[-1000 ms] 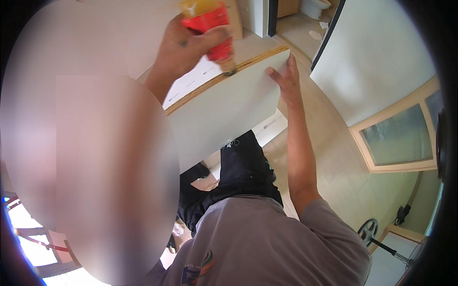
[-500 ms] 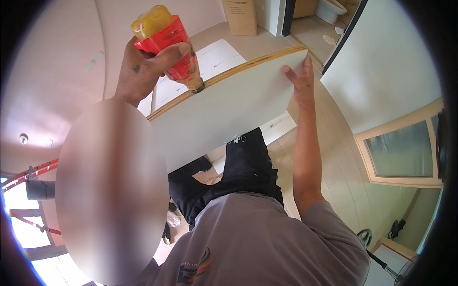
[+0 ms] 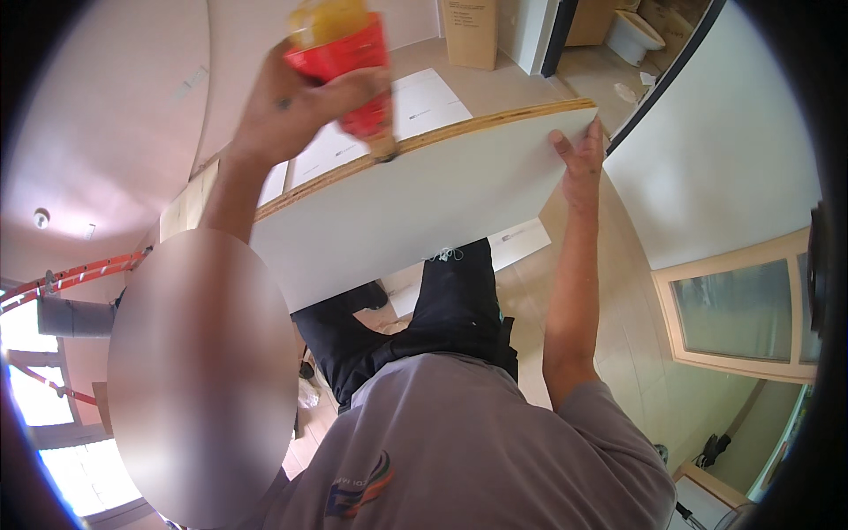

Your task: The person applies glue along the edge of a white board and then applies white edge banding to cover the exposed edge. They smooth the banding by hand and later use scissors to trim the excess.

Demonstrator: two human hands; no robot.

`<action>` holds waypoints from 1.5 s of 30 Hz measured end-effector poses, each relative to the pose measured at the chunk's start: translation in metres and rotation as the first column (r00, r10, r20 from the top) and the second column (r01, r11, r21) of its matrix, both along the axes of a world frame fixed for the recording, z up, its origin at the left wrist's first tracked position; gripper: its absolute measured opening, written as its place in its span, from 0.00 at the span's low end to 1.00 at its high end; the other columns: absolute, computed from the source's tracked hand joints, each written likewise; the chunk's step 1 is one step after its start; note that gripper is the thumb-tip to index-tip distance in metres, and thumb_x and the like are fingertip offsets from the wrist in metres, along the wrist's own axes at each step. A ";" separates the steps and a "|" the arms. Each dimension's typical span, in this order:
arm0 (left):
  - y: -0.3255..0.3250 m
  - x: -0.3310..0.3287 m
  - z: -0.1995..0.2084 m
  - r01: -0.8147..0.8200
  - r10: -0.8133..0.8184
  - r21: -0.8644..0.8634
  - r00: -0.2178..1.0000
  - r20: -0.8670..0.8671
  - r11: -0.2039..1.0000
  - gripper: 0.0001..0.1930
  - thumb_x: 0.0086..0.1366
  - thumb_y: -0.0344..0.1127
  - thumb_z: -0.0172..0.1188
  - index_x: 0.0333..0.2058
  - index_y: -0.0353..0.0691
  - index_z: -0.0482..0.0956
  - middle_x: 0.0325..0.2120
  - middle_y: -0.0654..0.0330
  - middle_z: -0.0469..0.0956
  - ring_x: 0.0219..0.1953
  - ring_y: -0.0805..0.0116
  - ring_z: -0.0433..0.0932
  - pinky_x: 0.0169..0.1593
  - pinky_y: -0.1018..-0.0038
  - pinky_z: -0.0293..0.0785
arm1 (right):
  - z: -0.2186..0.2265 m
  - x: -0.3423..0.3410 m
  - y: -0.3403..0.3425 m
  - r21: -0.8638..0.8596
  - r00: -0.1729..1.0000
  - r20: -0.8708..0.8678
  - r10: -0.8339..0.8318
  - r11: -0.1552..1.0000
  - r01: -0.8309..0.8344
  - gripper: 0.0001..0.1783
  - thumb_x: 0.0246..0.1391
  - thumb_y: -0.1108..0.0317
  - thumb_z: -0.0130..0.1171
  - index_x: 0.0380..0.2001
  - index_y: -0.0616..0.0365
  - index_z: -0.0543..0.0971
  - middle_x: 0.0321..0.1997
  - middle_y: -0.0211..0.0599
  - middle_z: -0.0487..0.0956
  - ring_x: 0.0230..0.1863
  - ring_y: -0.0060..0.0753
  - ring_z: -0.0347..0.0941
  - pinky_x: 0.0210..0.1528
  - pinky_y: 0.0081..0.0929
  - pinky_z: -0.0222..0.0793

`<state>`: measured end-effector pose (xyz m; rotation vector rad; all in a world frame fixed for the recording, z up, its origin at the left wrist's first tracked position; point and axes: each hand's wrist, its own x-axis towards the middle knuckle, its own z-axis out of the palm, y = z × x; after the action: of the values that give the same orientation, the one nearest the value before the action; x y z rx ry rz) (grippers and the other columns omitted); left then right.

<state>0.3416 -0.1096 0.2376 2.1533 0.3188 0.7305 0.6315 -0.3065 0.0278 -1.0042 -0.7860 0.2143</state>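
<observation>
My left hand (image 3: 296,106) is wrapped round a glue bottle (image 3: 360,62), yellowish with a red label, held upside down and smeared by motion. Its dark nozzle meets the plywood edge of a white-faced board (image 3: 433,194), about midway along. The board stands on edge across my legs, its bare layered edge upward. At the board's far right end, my right hand (image 3: 583,163) grips the corner, thumb on the white face and fingers round the end. A large blurred oval covers part of my left arm.
White sheets (image 3: 424,102) lie on the floor behind the board. A cardboard box (image 3: 471,35) stands by the far wall, near a doorway with a toilet (image 3: 634,37). An orange ladder (image 3: 79,269) is at left. A wood-framed glass panel (image 3: 733,305) is at right.
The bottle has swung more upright in the picture, its nozzle staying at the board's edge. The view has shifted a little. My right hand keeps its hold on the board's end.
</observation>
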 end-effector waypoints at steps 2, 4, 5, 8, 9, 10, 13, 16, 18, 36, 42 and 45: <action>0.007 -0.029 0.002 -0.083 0.083 -0.001 0.996 -0.024 0.997 0.20 0.59 0.45 0.72 0.42 0.36 0.80 0.33 0.58 0.83 0.36 0.70 0.83 0.40 0.72 0.81 | 0.002 -0.001 0.002 -0.001 1.000 -0.004 0.017 1.000 -0.017 0.44 0.51 0.65 0.76 0.67 0.59 0.63 0.62 0.40 0.73 0.62 0.33 0.70 0.66 0.29 0.65; 0.012 -0.048 0.003 -0.191 0.191 -0.008 0.980 -0.053 0.982 0.20 0.59 0.44 0.72 0.42 0.36 0.80 0.33 0.59 0.83 0.37 0.69 0.83 0.40 0.71 0.82 | 0.000 0.000 0.002 -0.024 1.000 0.003 0.007 1.000 -0.007 0.44 0.51 0.65 0.76 0.67 0.59 0.63 0.62 0.40 0.73 0.62 0.33 0.70 0.66 0.29 0.65; 0.015 -0.052 0.001 -0.204 0.202 -0.025 0.977 -0.074 0.979 0.19 0.59 0.42 0.72 0.42 0.36 0.80 0.33 0.59 0.84 0.37 0.70 0.84 0.39 0.70 0.82 | -0.001 0.001 0.000 -0.046 1.000 0.012 -0.009 0.999 0.010 0.44 0.51 0.65 0.76 0.67 0.59 0.63 0.62 0.40 0.73 0.62 0.33 0.70 0.66 0.29 0.65; 0.009 -0.030 -0.006 -0.069 0.073 -0.086 0.996 0.044 0.994 0.18 0.60 0.42 0.72 0.42 0.36 0.80 0.33 0.60 0.83 0.36 0.71 0.83 0.39 0.72 0.81 | -0.002 -0.003 0.003 -0.044 1.000 0.010 -0.007 0.999 0.008 0.43 0.52 0.66 0.75 0.67 0.59 0.63 0.62 0.40 0.73 0.62 0.33 0.69 0.66 0.29 0.65; 0.001 -0.018 -0.002 -0.077 0.077 -0.070 0.997 0.002 0.995 0.17 0.60 0.41 0.71 0.41 0.36 0.80 0.33 0.60 0.83 0.35 0.72 0.82 0.39 0.73 0.80 | -0.002 -0.003 0.004 -0.033 1.000 0.006 -0.001 0.999 0.001 0.43 0.52 0.66 0.75 0.67 0.60 0.63 0.62 0.40 0.73 0.62 0.33 0.69 0.66 0.29 0.65; 0.000 -0.001 -0.007 0.008 -0.004 -0.079 0.999 0.052 0.997 0.17 0.61 0.42 0.71 0.41 0.35 0.79 0.33 0.61 0.82 0.35 0.72 0.81 0.40 0.72 0.79 | -0.002 -0.001 0.002 -0.039 1.000 0.019 -0.006 0.999 0.007 0.43 0.52 0.66 0.74 0.67 0.60 0.63 0.62 0.40 0.73 0.62 0.33 0.69 0.66 0.29 0.65; -0.010 0.041 -0.013 0.028 -0.024 -0.062 0.998 0.066 0.998 0.18 0.60 0.43 0.71 0.41 0.35 0.80 0.34 0.60 0.82 0.36 0.71 0.82 0.39 0.72 0.81 | -0.001 0.002 0.004 -0.020 1.000 0.021 0.012 1.000 -0.012 0.42 0.53 0.68 0.74 0.67 0.59 0.63 0.62 0.39 0.72 0.62 0.33 0.69 0.65 0.29 0.65; -0.008 0.053 -0.007 0.171 -0.165 -0.075 0.983 0.078 0.982 0.13 0.65 0.40 0.67 0.41 0.38 0.79 0.32 0.63 0.81 0.34 0.72 0.80 0.38 0.72 0.78 | -0.003 -0.003 0.003 0.020 0.999 -0.013 0.029 0.999 -0.029 0.42 0.53 0.69 0.73 0.67 0.59 0.62 0.62 0.39 0.72 0.62 0.33 0.69 0.66 0.29 0.64; -0.006 0.045 -0.006 0.144 -0.140 -0.053 0.988 0.065 0.988 0.13 0.65 0.40 0.67 0.41 0.37 0.79 0.32 0.63 0.81 0.34 0.72 0.80 0.38 0.72 0.79 | -0.002 -0.002 0.002 0.003 1.000 0.003 0.027 1.000 -0.027 0.43 0.53 0.69 0.73 0.68 0.59 0.62 0.63 0.38 0.72 0.62 0.33 0.69 0.66 0.29 0.64; -0.011 0.073 0.000 0.200 -0.200 -0.129 0.980 0.016 0.971 0.10 0.66 0.37 0.67 0.38 0.38 0.78 0.30 0.64 0.79 0.33 0.75 0.78 0.38 0.74 0.76 | 0.002 -0.007 0.002 0.016 0.999 -0.021 0.028 0.999 -0.028 0.44 0.51 0.69 0.74 0.68 0.59 0.62 0.63 0.39 0.72 0.64 0.33 0.68 0.67 0.29 0.62; -0.008 0.050 -0.001 0.075 -0.078 -0.075 0.996 -0.032 0.994 0.16 0.61 0.41 0.70 0.40 0.36 0.79 0.32 0.62 0.81 0.34 0.72 0.79 0.39 0.72 0.78 | -0.002 -0.003 -0.004 0.017 1.000 0.002 0.019 1.000 -0.019 0.43 0.52 0.72 0.72 0.68 0.59 0.62 0.64 0.40 0.71 0.65 0.33 0.67 0.68 0.30 0.60; 0.003 0.002 -0.007 -0.011 0.011 -0.042 1.000 -0.003 0.999 0.22 0.57 0.46 0.74 0.41 0.35 0.80 0.33 0.58 0.83 0.36 0.70 0.81 0.40 0.71 0.80 | -0.005 -0.001 -0.008 0.005 1.000 -0.014 0.028 1.000 -0.028 0.43 0.52 0.72 0.72 0.68 0.59 0.62 0.65 0.40 0.71 0.65 0.33 0.67 0.69 0.30 0.59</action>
<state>0.3431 -0.1064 0.2302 2.1145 0.3450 0.7218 0.6307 -0.3145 0.0226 -0.9868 -0.7876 0.2434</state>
